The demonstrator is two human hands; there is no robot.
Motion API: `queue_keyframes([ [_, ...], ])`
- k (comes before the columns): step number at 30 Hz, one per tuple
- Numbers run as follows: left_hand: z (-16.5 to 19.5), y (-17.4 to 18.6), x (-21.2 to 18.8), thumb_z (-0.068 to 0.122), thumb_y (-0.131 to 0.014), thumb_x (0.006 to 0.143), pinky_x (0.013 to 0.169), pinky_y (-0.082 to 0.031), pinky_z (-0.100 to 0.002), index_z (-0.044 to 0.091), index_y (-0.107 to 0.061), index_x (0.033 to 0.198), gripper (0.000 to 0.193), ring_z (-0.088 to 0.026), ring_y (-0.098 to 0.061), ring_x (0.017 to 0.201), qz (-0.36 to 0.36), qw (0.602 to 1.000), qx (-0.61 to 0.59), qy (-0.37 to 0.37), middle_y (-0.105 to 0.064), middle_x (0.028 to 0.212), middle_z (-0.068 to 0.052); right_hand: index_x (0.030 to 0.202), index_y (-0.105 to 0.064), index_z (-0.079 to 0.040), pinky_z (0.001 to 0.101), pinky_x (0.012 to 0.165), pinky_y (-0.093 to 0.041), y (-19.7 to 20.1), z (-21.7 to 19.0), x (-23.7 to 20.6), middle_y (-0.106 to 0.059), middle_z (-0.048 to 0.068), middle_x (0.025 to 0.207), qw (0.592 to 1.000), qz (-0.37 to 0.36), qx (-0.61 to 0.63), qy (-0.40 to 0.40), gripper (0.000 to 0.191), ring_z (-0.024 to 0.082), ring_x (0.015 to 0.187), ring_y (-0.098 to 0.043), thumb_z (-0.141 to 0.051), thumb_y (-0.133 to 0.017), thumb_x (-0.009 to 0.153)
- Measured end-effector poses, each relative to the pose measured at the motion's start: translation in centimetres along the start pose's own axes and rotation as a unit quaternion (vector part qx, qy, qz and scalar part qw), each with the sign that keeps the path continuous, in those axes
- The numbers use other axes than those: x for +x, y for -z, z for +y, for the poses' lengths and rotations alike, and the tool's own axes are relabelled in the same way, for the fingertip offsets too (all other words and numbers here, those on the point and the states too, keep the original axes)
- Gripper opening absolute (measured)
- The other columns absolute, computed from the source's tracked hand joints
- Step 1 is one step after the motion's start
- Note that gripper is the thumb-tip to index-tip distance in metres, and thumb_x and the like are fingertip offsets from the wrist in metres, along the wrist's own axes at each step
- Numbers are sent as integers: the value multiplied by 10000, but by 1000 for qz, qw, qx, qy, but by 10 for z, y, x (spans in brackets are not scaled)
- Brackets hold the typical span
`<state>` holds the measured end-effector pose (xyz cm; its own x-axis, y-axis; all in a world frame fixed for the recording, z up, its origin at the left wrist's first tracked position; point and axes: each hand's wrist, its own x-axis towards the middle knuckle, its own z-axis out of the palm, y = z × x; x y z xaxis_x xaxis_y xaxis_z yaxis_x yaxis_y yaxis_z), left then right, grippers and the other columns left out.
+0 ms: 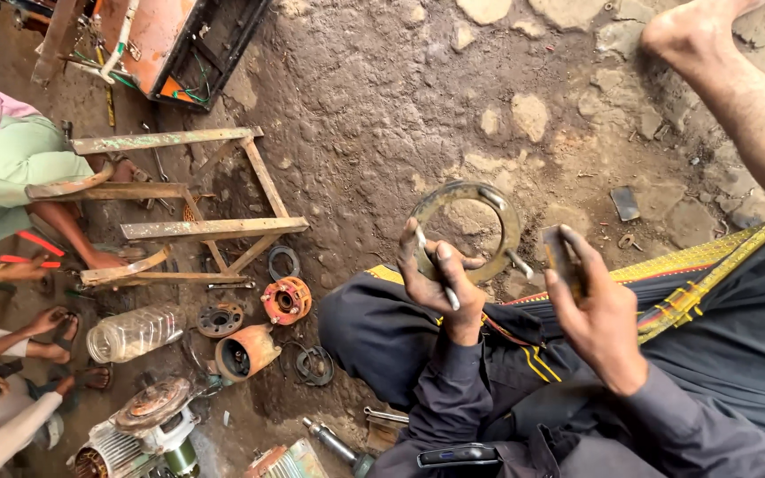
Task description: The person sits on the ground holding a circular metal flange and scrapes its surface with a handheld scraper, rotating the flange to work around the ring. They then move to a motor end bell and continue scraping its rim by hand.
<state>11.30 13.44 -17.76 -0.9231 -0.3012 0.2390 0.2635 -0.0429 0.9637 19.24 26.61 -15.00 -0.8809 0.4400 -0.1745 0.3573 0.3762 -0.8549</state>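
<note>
Both hands are up over my lap. My left hand (436,283) is clamped on the lower edge of a rusty flat metal ring with bolts through it (464,232), holding it upright above my dark trousers. My right hand (591,305) pinches a small dark flat metal piece (562,257) just beside the ring's right edge. Down on the dirt ground (382,106): an orange flanged hub (286,300), a clear plastic bottle (135,332), a wooden frame (197,208).

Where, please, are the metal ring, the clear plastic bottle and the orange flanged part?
metal ring (508,232), head view, on its right-hand rim.
clear plastic bottle (135,333), head view, on the middle of its body.
orange flanged part (286,301), head view, on its face.
</note>
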Motion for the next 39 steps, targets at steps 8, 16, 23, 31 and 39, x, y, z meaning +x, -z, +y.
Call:
queue_keyframes([
  [8,1,0,-2,78,-518,1059,564,-572,-229,-35,-378,1553,525,-56,-525,640,-24,999,22,8,-526,815,-15,1471,-589,-131,359,642,-535,5,-22,-1,-716,190,870,997,-5,9,77,558,270,634,-697,-155,-707,926],
  [16,7,2,2,71,-519,1041,555,-572,-222,-31,-386,1541,528,-50,-531,632,-21,1000,18,11,-542,816,-16,1469,-600,-144,369,694,-552,7,-34,1,-728,204,993,990,8,9,139,540,340,791,-732,-136,-679,934],
  [23,6,2,2,57,-520,1046,576,-573,-219,-42,-404,1537,514,-42,-518,650,-34,999,16,17,-532,837,-15,1478,-621,-218,401,608,-528,5,-34,2,-692,211,823,998,-31,-47,30,584,360,598,-650,-164,-708,903],
  [31,11,0,2,56,-518,1042,555,-558,-216,-44,-407,1533,513,-48,-521,618,-32,999,28,6,-556,839,-23,1448,-617,-186,394,607,-532,7,-35,3,-700,199,826,997,-5,-14,80,556,341,638,-685,-157,-705,900],
  [39,14,-1,0,62,-512,1051,577,-570,-222,-27,-421,1533,499,-43,-525,628,-44,998,39,15,-536,833,-12,1475,-589,-184,393,643,-543,12,-32,4,-714,207,906,992,8,6,128,574,342,728,-717,-151,-687,910],
])
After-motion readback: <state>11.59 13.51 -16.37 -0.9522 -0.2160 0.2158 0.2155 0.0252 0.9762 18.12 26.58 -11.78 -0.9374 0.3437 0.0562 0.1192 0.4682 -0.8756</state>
